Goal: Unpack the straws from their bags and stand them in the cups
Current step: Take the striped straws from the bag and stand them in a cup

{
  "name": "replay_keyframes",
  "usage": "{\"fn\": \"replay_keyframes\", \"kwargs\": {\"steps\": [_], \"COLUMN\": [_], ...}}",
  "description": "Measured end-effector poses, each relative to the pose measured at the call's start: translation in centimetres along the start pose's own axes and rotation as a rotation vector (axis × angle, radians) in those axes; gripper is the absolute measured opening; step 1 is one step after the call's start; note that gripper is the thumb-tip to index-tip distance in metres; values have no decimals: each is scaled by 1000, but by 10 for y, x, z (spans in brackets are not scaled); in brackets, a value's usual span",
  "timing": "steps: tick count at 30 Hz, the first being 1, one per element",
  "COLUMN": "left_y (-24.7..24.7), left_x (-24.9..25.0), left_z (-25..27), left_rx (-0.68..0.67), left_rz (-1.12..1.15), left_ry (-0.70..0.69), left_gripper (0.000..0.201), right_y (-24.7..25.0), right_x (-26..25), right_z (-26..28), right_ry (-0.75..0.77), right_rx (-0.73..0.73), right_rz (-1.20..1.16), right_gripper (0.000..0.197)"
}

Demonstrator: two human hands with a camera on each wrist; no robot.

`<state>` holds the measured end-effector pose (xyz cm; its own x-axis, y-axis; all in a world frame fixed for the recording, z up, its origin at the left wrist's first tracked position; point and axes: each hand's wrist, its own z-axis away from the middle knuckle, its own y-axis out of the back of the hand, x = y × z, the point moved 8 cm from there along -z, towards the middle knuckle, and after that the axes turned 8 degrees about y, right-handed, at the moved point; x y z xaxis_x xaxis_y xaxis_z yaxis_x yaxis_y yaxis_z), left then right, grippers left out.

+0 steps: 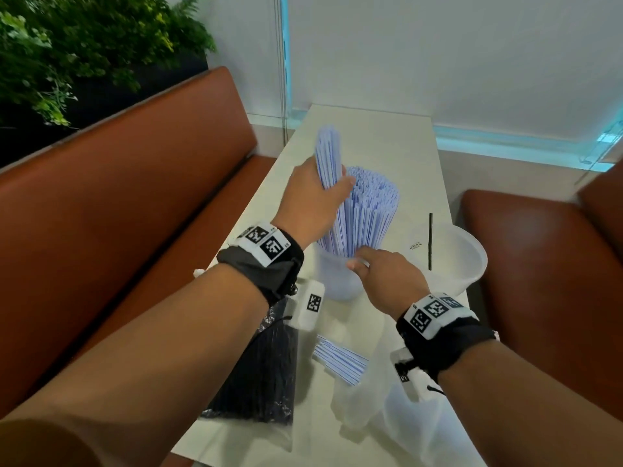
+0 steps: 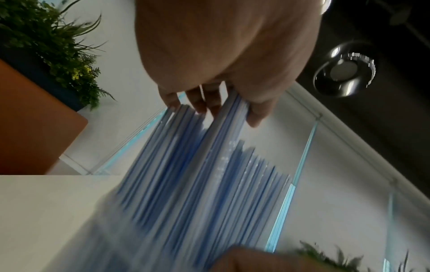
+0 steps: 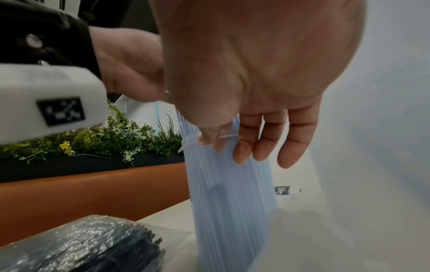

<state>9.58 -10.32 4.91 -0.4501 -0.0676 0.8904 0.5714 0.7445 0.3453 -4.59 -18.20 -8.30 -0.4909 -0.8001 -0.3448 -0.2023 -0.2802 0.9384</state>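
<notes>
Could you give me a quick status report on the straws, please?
Left hand grips a bunch of blue straws over the near cup. Right hand steadies the cup's rim. Black straws still bagged. Nothing in the way.

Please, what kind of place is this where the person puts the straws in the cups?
Probably a café or restaurant booth. A narrow white table stands between two brown padded benches, with a planter of greenery behind one. Bulk straws fill a plastic cup, as in drink service.

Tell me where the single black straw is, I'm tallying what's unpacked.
Head view, right side: the black straw stands alone in the wide cup, right of the cup of blue straws.
</notes>
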Motion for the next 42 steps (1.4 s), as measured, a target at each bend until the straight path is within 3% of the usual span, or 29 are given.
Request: {"fn": "replay_keyframes", "kwargs": {"steps": [3, 5, 9, 12, 15, 19, 21, 26, 29, 31, 32, 34, 36, 39, 42], "left_y": [-11, -10, 1, 18, 15, -36, -44, -31, -58, -61, -57, -45, -46, -61, -55], "left_x": [-14, -21, -18, 7, 32, 8, -4, 18, -2, -4, 3, 19, 20, -14, -21], "left_z": [6, 6, 2, 0, 2, 17, 25, 18, 24, 22, 18, 14, 18, 23, 14], "left_rx": [-41, -44, -91, 8, 68, -222, -277, -86, -271, -334, -318, -159, -73, -173, -199], "left_rz": [-362, -445, -343, -158, -258, -704, -774, -656, -964, -984, -920, -783, -780, -1054, -1036], "left_ry": [-7, 18, 53, -48, -235, -280, -288, -352, -322, -340, -347, -387, -413, -391, -384], "left_gripper": [21, 36, 76, 92, 85, 75, 73, 79, 85, 84, 83, 81, 81, 80, 75], "right_y": [-1, -2, -4, -4, -4, -2, -1, -4, -3, -5, -4, -5, -6, -6, -7], "right_x": [-1, -1, -1, -1, -1, -4, -3, -4, -2, -3, -2, -1, 0, 0, -1], "right_z": [1, 1, 1, 1, 1, 2, 2, 2, 3, 3, 3, 2, 1, 2, 4], "right_ry": [-1, -7, -19, -15, -23, -20, -50, -44, -54, -36, -34, -36, -45, -50, -47], "right_rx": [-5, -8, -19, -15, -17, -35, -32, -27, -24, -35, -30, -21, -15, -13, -13], "right_rz": [8, 5, -5, 2, -10, 1, -36, -40, -46, -20, -25, -43, -55, -21, -22], "right_gripper": [32, 31, 28, 28, 26, 26, 31, 31, 35, 34, 33, 33, 32, 28, 25]}}
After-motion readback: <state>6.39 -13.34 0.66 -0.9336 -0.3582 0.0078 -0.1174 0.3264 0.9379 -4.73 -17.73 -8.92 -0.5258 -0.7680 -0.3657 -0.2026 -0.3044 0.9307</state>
